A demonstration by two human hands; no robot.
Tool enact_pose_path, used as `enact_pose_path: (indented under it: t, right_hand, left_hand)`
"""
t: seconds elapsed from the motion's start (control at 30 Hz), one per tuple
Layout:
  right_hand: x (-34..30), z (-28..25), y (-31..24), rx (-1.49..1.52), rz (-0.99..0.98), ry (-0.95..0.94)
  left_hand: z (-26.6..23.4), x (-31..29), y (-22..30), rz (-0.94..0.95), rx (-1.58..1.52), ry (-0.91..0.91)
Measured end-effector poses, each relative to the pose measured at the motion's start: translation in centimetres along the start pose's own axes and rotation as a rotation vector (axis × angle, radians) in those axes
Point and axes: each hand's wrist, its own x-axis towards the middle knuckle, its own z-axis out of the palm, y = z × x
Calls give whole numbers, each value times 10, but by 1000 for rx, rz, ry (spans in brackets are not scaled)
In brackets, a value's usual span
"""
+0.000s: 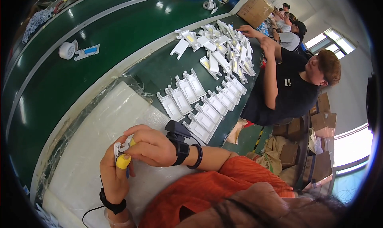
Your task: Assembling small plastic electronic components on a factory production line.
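Close in front of me, my left hand (111, 174) and my right hand (154, 148) are closed together on a small white plastic part (118, 149). My fingers cover most of it, and a bit of blue shows beneath. Yellow wrapping is on the left thumb and on a right fingertip. Both hands are over a sheet of cloudy plastic film (87, 148). Beyond my right wrist, open white plastic housings stand in two rows, a nearer row (205, 122) and another row (181, 94). Behind them lies a heap of similar white housings (223, 48), some with yellow inside.
A green conveyor belt (131, 32) runs along the left, carrying a round white piece (68, 50) and a white housing with a blue cylinder (89, 51). At right, a co-worker (287, 80) reaches toward the heap. Cardboard boxes (255, 10) stand at the far end and behind the co-worker.
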Motion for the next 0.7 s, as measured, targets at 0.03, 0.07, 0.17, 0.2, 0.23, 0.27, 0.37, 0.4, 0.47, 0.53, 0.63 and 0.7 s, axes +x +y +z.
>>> enact_pose_path:
  t: [0.03, 0.07, 0.17, 0.2, 0.23, 0.27, 0.37, 0.4, 0.47, 0.53, 0.63, 0.7]
  right_hand:
    - [-1, 1, 0, 12, 8, -7]
    - [-1, 1, 0, 25, 15, -15]
    - [-1, 4, 1, 37, 6, 6]
    - [-2, 5, 1, 38, 6, 6]
    - [-3, 5, 1, 27, 10, 4]
    - [-4, 5, 1, 15, 15, 2]
    - [-4, 5, 1, 14, 20, 6]
    - [-5, 5, 1, 15, 22, 5]
    - [-6, 5, 1, 2, 25, 11]
    - [-6, 5, 0, 0, 23, 22]
    - [-8, 6, 2, -9, 30, 28]
    - [-8, 6, 3, -16, 41, 26]
  left_hand:
    - [0, 0, 1, 2, 2, -1]
    - [0, 0, 3, -17, -18, -3]
    - [-1, -1, 2, -42, -46, -5]
    - [-1, -2, 1, -49, -54, -7]
    - [-1, -2, 3, -50, -55, -8]
    - [-1, -1, 7, -46, 1, -13]
    - [0, 0, 11, -56, 85, -1]
    - [1, 0, 11, -66, 114, 14]
    - [4, 0, 10, 5, 182, 37]
    - [4, 0, 6, 77, 253, 60]
    - [2, -2, 2, 35, 263, 75]
    - [2, 1, 7, 39, 263, 37]
